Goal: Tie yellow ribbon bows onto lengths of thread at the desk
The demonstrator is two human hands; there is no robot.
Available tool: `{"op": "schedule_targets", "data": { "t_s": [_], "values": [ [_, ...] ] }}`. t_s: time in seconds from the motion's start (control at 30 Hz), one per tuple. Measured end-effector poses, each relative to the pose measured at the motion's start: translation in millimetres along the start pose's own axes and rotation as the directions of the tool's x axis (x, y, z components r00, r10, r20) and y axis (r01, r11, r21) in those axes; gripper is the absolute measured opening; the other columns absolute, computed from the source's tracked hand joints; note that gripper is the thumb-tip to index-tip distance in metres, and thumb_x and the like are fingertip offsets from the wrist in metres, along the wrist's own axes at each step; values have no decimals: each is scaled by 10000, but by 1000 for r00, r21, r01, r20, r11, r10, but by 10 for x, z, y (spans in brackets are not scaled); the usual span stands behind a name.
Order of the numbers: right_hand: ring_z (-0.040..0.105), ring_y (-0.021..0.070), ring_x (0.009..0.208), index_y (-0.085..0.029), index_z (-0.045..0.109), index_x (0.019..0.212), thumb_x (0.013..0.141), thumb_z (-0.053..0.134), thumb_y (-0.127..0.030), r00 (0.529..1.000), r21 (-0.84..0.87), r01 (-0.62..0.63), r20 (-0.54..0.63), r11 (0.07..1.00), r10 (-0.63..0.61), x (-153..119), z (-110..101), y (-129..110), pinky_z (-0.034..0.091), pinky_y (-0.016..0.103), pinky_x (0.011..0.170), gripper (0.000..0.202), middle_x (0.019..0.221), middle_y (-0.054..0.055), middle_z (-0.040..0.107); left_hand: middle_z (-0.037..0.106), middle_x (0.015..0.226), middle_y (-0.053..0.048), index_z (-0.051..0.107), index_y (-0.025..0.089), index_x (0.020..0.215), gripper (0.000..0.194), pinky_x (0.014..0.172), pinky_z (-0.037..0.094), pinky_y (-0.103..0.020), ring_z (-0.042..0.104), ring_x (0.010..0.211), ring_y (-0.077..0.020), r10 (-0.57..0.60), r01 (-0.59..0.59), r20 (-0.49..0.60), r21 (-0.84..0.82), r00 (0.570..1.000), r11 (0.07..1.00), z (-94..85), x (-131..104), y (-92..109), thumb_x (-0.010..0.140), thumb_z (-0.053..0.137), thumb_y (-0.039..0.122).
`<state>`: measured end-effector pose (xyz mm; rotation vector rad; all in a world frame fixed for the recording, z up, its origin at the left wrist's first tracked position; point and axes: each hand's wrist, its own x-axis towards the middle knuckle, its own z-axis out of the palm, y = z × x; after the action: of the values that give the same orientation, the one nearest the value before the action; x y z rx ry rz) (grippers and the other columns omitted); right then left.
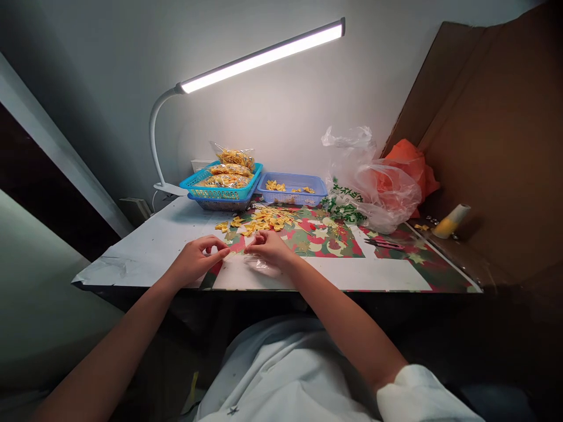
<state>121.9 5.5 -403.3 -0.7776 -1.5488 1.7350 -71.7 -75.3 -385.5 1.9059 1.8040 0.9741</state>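
My left hand is closed in a pinch over the front of the table, thumb against the fingertips. A short gap to its right, my right hand is pinched too, its fingers curled in toward the left one. Whatever lies between the fingertips of either hand is too small to make out. Just beyond them is a loose pile of yellow bow-shaped pieces. Thin yellow sticks fan out at its right side. A bit of clear plastic shows under my right hand.
Filled clear bags sit in a turquoise basket at the back, beside a blue basket. Plastic bags, pink-handled pliers and a yellow thread cone are on the right. A lit lamp hangs above; cardboard walls the right.
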Motion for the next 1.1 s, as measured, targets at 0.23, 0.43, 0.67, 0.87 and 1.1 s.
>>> {"op": "schedule_targets", "data": {
  "t_s": [0.23,0.43,0.67,0.87,1.1],
  "values": [
    [475,127,573,-201,388,600,835,469,-393,972,258,78,-233,963,-16,-75,-135,-396,384,240,575,314,581,17,581,704,809,-36,732,208,725,442,522,377,-250,465,574,-134,-20,21,-35,27,999,999,-86,-176,-109,757,609,631],
    [414,112,544,-213,338,632,777,543,-389,846,234,436,-436,869,-307,-342,-547,-837,392,226,562,307,581,-23,436,691,833,-33,739,212,718,459,522,379,-250,446,547,-118,-27,28,-31,20,999,999,-95,-305,-108,778,592,642],
    [348,76,453,-214,389,682,805,609,-290,778,310,555,-521,772,-351,-589,-1177,-1175,419,214,545,263,557,-76,353,661,781,-35,706,192,710,446,518,375,-255,436,546,-122,-44,43,-76,-10,996,999,-121,-376,-40,748,597,623],
    [274,52,390,-198,445,702,920,552,-229,706,374,642,-628,669,-326,-898,-1650,-1347,358,160,454,245,510,-95,309,663,841,-28,682,184,757,437,560,403,-247,482,582,-122,-65,65,-34,-13,997,998,-91,-452,-23,793,573,606],
    [266,54,376,-188,470,701,992,466,-236,734,430,604,-630,671,-256,-1089,-1848,-1279,345,155,420,295,498,-94,302,685,886,-28,685,206,761,380,711,453,-268,591,786,-179,38,-40,16,107,999,993,-72,-507,35,866,534,539]
  ]
}}
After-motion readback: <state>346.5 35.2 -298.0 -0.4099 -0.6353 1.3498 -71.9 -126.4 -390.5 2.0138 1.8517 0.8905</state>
